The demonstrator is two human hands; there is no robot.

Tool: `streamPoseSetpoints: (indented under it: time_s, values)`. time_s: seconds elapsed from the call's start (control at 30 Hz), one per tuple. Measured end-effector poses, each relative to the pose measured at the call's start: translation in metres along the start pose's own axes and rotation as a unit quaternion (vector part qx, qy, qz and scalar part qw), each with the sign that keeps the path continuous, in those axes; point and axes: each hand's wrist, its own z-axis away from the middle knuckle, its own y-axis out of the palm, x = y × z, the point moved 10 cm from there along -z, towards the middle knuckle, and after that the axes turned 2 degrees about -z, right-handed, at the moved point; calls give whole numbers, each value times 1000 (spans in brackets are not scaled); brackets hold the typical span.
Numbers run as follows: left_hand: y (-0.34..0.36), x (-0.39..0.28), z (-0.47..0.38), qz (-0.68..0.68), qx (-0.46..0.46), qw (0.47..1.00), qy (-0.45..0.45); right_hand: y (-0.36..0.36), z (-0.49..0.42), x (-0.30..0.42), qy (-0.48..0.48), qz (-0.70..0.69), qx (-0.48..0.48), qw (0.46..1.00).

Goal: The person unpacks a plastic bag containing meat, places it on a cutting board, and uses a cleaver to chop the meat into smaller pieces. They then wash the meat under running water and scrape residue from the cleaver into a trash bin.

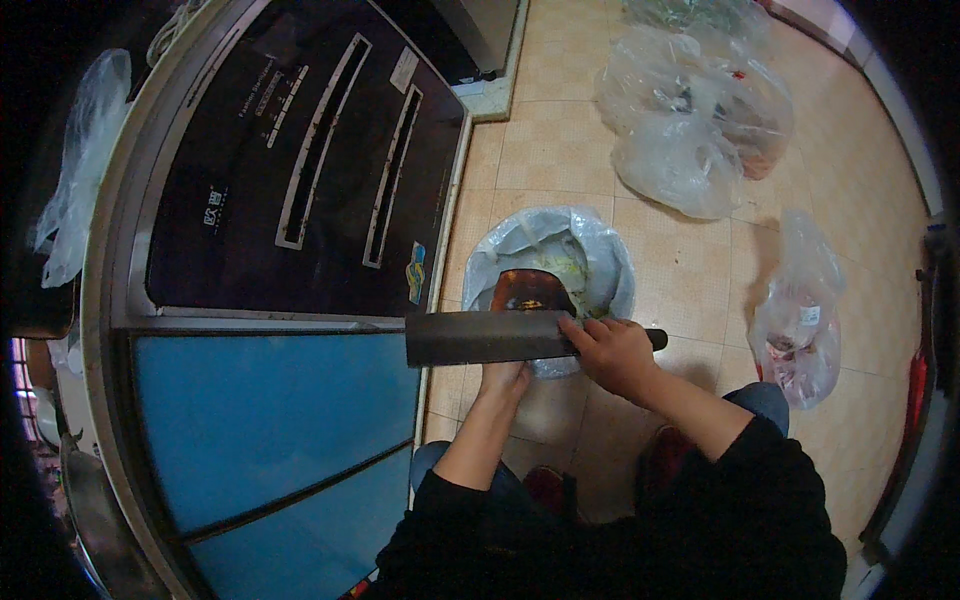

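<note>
My right hand [619, 352] grips a wide-bladed cleaver [480, 339] near its dark handle, with the fingers over the heel of the blade. The blade points left and crosses over my left hand [504, 379], hiding its fingers. Just beyond the blade is a glossy reddish-brown slab [531, 286], possibly cured meat, which my left hand appears to hold from below. Whether the edge touches the slab cannot be made out. Both hands are above a round bin [491, 259] lined with a pale plastic bag, with greenish-yellow scraps [566, 270] inside.
A dark-fronted sterilizing cabinet [337, 172] with blue lower panels [277, 420] runs along the left. Large clear plastic bags [675, 150] lie on the tiled floor [667, 255] ahead. Another bag [799, 330], holding reddish contents, is at the right. My shoes [544, 484] are below.
</note>
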Motion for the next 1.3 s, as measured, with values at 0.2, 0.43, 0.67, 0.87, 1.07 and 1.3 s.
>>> streamPoseSetpoints:
  time_s: [0.2,0.43,0.67,0.87,1.07,1.3]
  values:
    - [-21,13,-2,6,-100,993,-59,12,-2,-3,-13,31,5,999]
    - [-14,12,2,72,-77,993,-46,13,0,-2,3,5,19,1000]
    - [-14,6,1,-9,-83,993,-80,30,-3,-22,50,1,80,996]
    - [-16,2,-9,-73,0,995,-66,31,2,-35,106,-5,78,991]
    - [-15,6,-9,-5,52,993,-105,33,-6,-22,60,-39,99,993]
    - [-5,0,-5,109,39,986,-123,32,-7,-8,10,-43,122,991]
